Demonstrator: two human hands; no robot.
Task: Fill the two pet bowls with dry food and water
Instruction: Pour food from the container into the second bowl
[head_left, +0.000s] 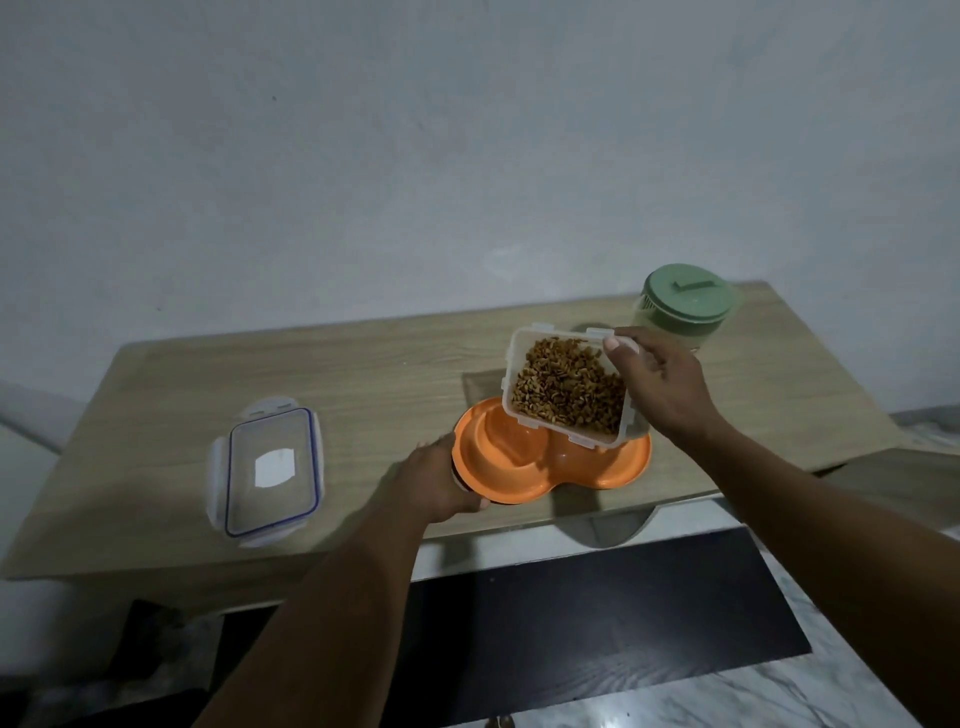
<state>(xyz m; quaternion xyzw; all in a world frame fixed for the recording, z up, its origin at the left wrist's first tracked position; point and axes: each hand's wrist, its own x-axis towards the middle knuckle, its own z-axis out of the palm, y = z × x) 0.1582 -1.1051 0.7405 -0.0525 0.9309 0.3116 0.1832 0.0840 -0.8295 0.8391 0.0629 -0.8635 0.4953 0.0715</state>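
- A clear lid (267, 473) with a blue seal and a white label was seen lying flat on the left part of the wooden table (389, 358), well apart from the other things.
- The left hand (436, 483) was placed at the left end of the orange double bowl (519, 467). Its fingers and thumb were curled round the rim, so the bowl was grasped.
- The orange double bowl was set near the front edge of the table, right of centre. Its left well was open to view, and its right well was partly covered from above.
- A clear food container (524, 364) was held tilted over the bowl, just above it, with brown dry food (566, 387) kept inside it.
- The container was gripped at its right side by the right hand (660, 384), with the thumb laid on the far rim.
- A green-lidded jug (685, 306) was stood upright at the rear right of the table, behind the right hand. What was inside it could not be told.
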